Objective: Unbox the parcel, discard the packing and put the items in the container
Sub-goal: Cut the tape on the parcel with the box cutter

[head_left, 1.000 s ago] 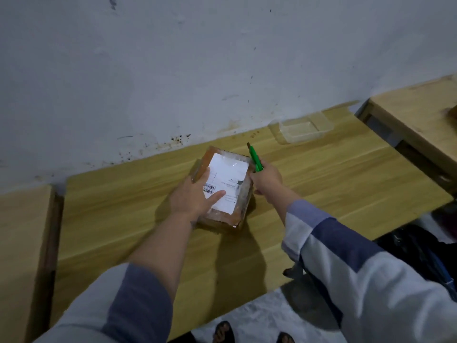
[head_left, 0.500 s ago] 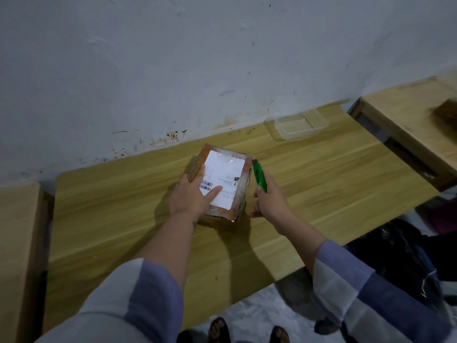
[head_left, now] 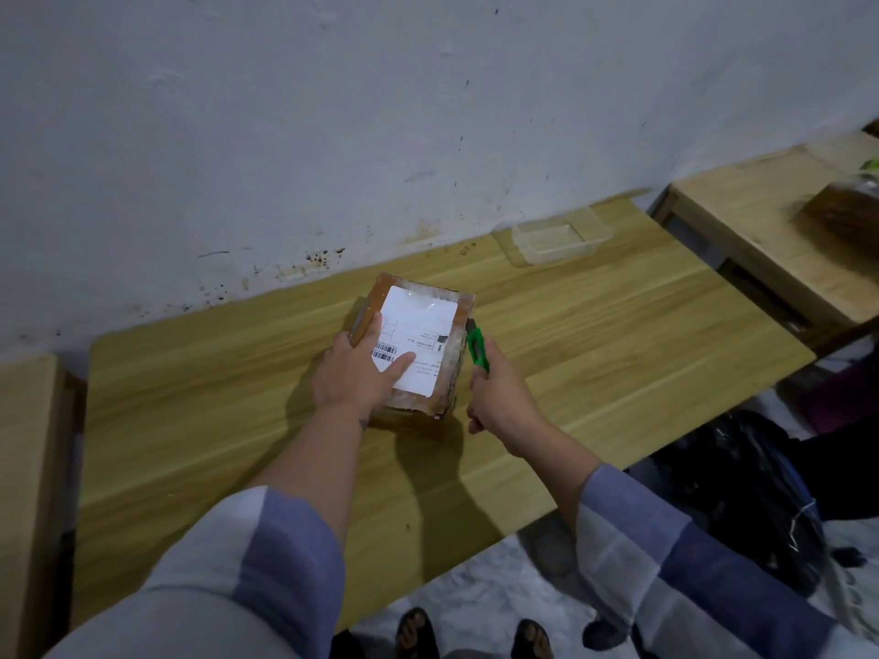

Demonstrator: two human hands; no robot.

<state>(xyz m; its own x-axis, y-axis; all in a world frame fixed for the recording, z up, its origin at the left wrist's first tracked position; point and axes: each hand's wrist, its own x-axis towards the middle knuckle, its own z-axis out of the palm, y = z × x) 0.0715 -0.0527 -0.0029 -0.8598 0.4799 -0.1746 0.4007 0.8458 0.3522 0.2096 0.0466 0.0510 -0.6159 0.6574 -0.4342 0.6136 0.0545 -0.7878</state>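
At centre frame, the left hand (head_left: 354,373) presses flat on the parcel (head_left: 418,344); the right hand (head_left: 499,397) grips a green cutter (head_left: 477,349), which could slip toward the fingers.

One head-worn camera looks forward and down. It sits close above the wooden table (head_left: 618,354), facing the wall (head_left: 333,135).
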